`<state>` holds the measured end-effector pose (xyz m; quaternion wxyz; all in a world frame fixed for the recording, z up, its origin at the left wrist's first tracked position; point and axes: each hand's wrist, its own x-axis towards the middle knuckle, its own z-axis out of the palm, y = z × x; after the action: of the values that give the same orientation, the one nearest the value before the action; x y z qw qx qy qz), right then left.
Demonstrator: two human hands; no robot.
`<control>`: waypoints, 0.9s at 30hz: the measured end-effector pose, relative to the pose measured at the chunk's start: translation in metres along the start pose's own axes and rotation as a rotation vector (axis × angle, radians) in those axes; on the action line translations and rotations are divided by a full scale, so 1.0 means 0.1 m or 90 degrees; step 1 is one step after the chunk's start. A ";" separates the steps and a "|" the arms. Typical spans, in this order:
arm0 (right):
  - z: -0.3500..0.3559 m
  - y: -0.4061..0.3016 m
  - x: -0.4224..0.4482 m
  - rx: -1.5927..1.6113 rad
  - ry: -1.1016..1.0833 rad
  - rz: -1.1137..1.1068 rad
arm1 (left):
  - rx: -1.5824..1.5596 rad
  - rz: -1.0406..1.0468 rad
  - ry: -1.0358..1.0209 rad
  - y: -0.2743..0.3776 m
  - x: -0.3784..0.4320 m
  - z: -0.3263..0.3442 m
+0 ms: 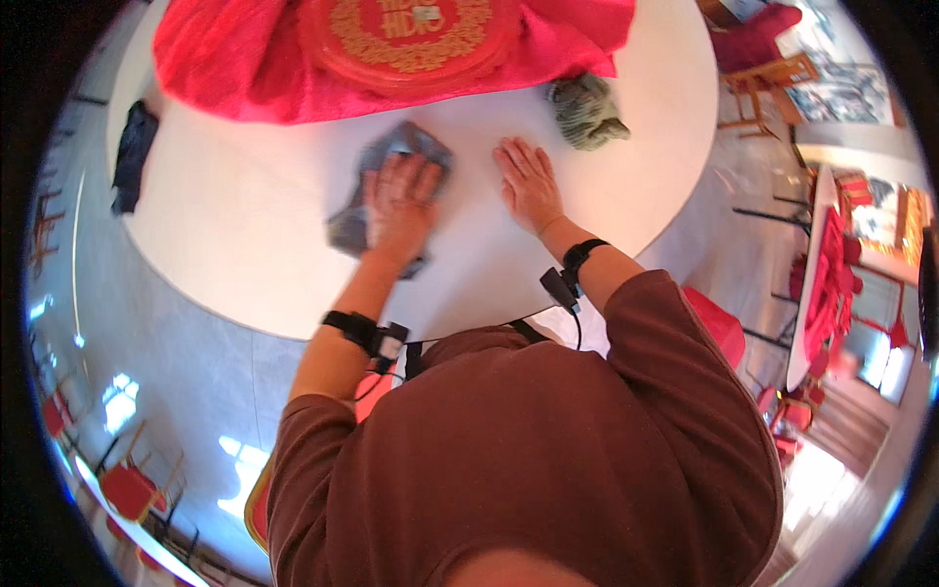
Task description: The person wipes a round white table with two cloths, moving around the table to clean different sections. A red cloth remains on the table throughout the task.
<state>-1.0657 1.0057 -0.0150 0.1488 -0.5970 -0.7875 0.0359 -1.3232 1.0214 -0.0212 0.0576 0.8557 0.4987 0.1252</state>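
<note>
My left hand [402, 202] presses flat on a dark grey cloth [351, 224] spread on the white round table [235, 242]; the cloth and hand are slightly blurred. Further right, my right hand [528, 180] rests palm down on the bare tabletop, fingers extended, holding nothing. Just beyond it, to the upper right, lies a crumpled greenish-grey striped cloth [589, 117]. Each wrist bears a black strap with a small device and a cable.
A red tablecloth [242, 73] is gathered around a red round tray or lid [352, 66] with gold ornament. A dark folded cloth [135, 158] lies at the table's left edge. Red chairs [130, 490] and another table [803, 315] stand around.
</note>
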 end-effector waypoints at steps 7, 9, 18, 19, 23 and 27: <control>0.16 -0.05 0.01 0.080 0.063 -0.065 | -0.087 -0.095 -0.071 0.30 -1.30 -0.34; 0.23 -0.08 0.01 0.147 0.068 -0.070 | 0.004 -0.219 0.027 0.12 -1.78 -0.37; -0.37 0.55 -0.81 0.500 0.004 -0.024 | 0.150 -0.513 0.070 -0.15 -1.90 0.10; -0.45 0.69 -1.00 0.484 -0.003 0.030 | 0.181 -0.441 0.041 0.01 -1.80 0.12; -0.57 1.30 -1.93 0.471 0.051 0.288 | -0.033 -0.187 0.007 0.87 -1.37 0.14; -0.54 1.89 -2.98 0.394 -0.091 0.526 | -0.124 0.031 -0.038 1.42 -0.96 0.12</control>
<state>-0.8026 0.7693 -0.0649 0.2376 -0.7822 -0.4471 0.3631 -1.2461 0.8683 -0.0163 0.1521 0.8614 0.4611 0.1490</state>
